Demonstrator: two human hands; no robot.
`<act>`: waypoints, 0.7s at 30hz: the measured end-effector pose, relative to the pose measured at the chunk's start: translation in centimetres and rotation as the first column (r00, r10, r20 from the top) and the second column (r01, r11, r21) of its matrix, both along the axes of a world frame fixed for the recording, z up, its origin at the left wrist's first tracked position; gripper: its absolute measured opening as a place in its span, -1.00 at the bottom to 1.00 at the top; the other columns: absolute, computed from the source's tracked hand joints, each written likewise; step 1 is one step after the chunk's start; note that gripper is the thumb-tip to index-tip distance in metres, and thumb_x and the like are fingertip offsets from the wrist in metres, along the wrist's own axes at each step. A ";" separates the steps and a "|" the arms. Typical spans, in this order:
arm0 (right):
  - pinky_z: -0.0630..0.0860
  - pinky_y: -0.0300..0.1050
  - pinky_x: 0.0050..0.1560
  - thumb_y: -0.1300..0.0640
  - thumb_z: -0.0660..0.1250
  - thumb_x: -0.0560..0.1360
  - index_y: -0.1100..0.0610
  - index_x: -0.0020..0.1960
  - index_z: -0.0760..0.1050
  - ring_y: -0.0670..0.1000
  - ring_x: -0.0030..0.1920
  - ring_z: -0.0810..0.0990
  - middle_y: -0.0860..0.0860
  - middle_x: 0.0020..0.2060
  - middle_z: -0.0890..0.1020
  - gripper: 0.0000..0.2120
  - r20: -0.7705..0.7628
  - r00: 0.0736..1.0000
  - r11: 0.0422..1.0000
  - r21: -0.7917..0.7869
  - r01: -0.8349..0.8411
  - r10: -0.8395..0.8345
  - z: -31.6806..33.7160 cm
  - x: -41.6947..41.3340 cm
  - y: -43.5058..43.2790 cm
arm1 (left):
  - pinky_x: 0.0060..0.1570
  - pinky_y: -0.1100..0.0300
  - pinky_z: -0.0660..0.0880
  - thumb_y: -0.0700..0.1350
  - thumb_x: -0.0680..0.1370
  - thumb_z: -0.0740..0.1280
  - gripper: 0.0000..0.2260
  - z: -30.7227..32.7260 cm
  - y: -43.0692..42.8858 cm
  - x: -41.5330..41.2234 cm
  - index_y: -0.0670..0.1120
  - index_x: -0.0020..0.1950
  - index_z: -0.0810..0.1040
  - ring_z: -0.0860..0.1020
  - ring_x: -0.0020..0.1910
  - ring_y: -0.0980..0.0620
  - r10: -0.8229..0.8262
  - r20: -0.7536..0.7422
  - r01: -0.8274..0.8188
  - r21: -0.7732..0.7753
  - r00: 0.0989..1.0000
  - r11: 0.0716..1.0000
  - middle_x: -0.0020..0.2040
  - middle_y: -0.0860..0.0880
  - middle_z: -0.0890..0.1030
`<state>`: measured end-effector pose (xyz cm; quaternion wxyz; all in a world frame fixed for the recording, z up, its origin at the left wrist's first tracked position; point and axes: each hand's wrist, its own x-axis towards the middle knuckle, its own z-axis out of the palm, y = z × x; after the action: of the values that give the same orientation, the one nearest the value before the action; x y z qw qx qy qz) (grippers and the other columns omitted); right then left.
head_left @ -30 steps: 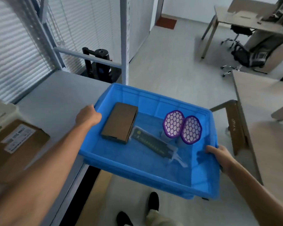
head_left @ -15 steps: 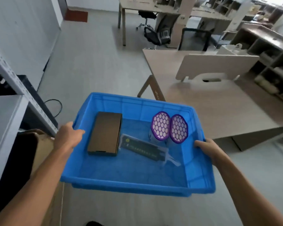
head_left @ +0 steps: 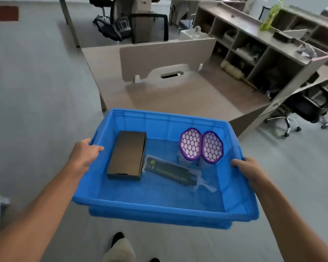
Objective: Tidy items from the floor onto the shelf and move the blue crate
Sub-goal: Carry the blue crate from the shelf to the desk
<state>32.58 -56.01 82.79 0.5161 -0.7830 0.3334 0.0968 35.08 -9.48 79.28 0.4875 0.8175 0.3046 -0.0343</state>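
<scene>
Rectangular blue plastic crate (head_left: 235, 188) held above the grey floor (head_left: 36, 91), in front of a beige tabletop (head_left: 169, 99). The left hand (head_left: 83, 156) has its grip curled over the crate's left rim; the right hand (head_left: 251, 172) has its grip curled over the right rim. Inside lie a flat dark brown cardboard box (head_left: 128, 155) at left, a black remote in clear wrap (head_left: 170, 173) just beside it, and two purple honeycomb-mesh filters (head_left: 201, 145) side by side at right.
</scene>
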 end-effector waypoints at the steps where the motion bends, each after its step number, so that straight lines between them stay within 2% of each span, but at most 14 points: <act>1: 0.66 0.20 -0.05 0.32 0.33 0.39 0.27 -0.04 0.61 0.23 -0.21 0.70 0.20 -0.21 0.72 -0.83 0.009 1.000 1.000 -0.005 0.015 -0.015 0.1 0.7 -1.8 | -0.13 -0.19 0.58 -0.20 0.43 0.42 -0.83 0.0 -1.7 1.6 -0.17 0.00 0.64 0.56 -0.25 -0.13 -0.017 0.003 0.017 -0.009 1.000 1.000 -0.16 -0.27 0.63; 3: 0.66 0.12 -0.10 0.33 0.32 0.41 0.29 -0.03 0.60 0.22 -0.22 0.68 0.20 -0.21 0.70 -0.84 0.016 0.998 0.998 -0.024 0.053 -0.053 0.3 2.2 -4.9 | -0.15 -0.17 0.57 -0.20 0.43 0.41 -0.84 -0.1 -4.9 4.9 -0.16 -0.01 0.63 0.55 -0.25 -0.12 -0.059 0.015 0.059 -0.022 0.998 0.998 -0.15 -0.27 0.63; 5: 0.65 0.05 -0.16 0.33 0.32 0.42 0.29 -0.02 0.59 0.20 -0.24 0.67 0.19 -0.22 0.68 -0.85 0.022 0.996 0.996 -0.028 0.084 -0.083 0.3 4.4 -7.6 | -0.23 -0.06 0.51 -0.19 0.44 0.41 -0.84 -0.1 -8.0 8.6 -0.16 0.00 0.63 0.54 -0.25 -0.11 -0.097 0.028 0.098 -0.034 0.995 0.995 -0.17 -0.22 0.60; 7: 0.65 0.15 -0.07 0.33 0.32 0.42 0.31 0.00 0.59 0.25 -0.19 0.67 0.22 -0.18 0.68 -0.82 0.031 0.993 0.993 -0.025 0.113 -0.113 0.0 7.1 -10.1 | -0.25 0.00 0.49 -0.18 0.44 0.40 -0.83 -0.5 -10.6 12.5 -0.14 0.01 0.62 0.54 -0.24 -0.12 -0.120 0.026 0.122 -0.069 0.992 0.990 -0.18 -0.20 0.58; 10: 0.62 0.25 0.04 0.33 0.32 0.42 0.31 0.02 0.60 0.31 -0.06 0.68 0.27 -0.09 0.69 -0.80 0.042 0.987 0.988 -0.006 0.156 -0.155 -0.3 12.0 -13.5 | -0.15 -0.20 0.60 -0.15 0.39 0.39 -0.85 -1.5 -14.0 18.8 -0.06 -0.05 0.62 0.59 -0.22 -0.16 -0.127 0.032 0.130 -0.113 0.991 0.985 -0.16 -0.21 0.63; 14: 0.64 0.26 0.02 0.31 0.31 0.42 0.28 0.02 0.60 0.29 -0.09 0.70 0.24 -0.10 0.72 -0.80 0.032 0.982 0.983 0.007 0.185 -0.186 -0.2 19.2 -17.1 | -0.23 -0.03 0.49 -0.22 0.45 0.37 -0.88 -2.4 -18.0 27.2 -0.14 -0.03 0.61 0.55 -0.26 -0.13 -0.132 0.041 0.137 -0.153 0.990 0.979 -0.20 -0.20 0.59; 18: 0.66 0.20 -0.01 0.30 0.33 0.41 0.26 0.01 0.61 0.25 -0.11 0.71 0.22 -0.09 0.72 -0.81 0.023 0.981 0.982 0.017 0.190 -0.191 -0.2 26.8 -20.5 | -0.23 -0.01 0.43 -0.26 0.48 0.34 -0.92 -2.5 -21.9 34.4 -0.16 -0.05 0.60 0.50 -0.23 -0.12 -0.111 0.041 0.117 -0.201 0.993 0.973 -0.20 -0.20 0.55; 21: 0.64 0.25 0.03 0.27 0.34 0.38 0.23 -0.06 0.61 0.26 -0.09 0.71 0.22 -0.08 0.72 -0.84 0.011 0.983 0.983 0.003 0.182 -0.182 -0.8 32.8 -23.0 | -0.22 0.01 0.40 -0.27 0.49 0.33 -0.91 -2.3 -25.0 39.1 -0.13 -0.05 0.58 0.47 -0.22 -0.10 -0.086 0.043 0.094 -0.212 0.995 0.973 -0.19 -0.18 0.53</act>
<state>65.34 -79.02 82.04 0.5255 -0.7491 0.4007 0.0451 74.23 -34.49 76.99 0.5755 0.7739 0.2534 -0.0750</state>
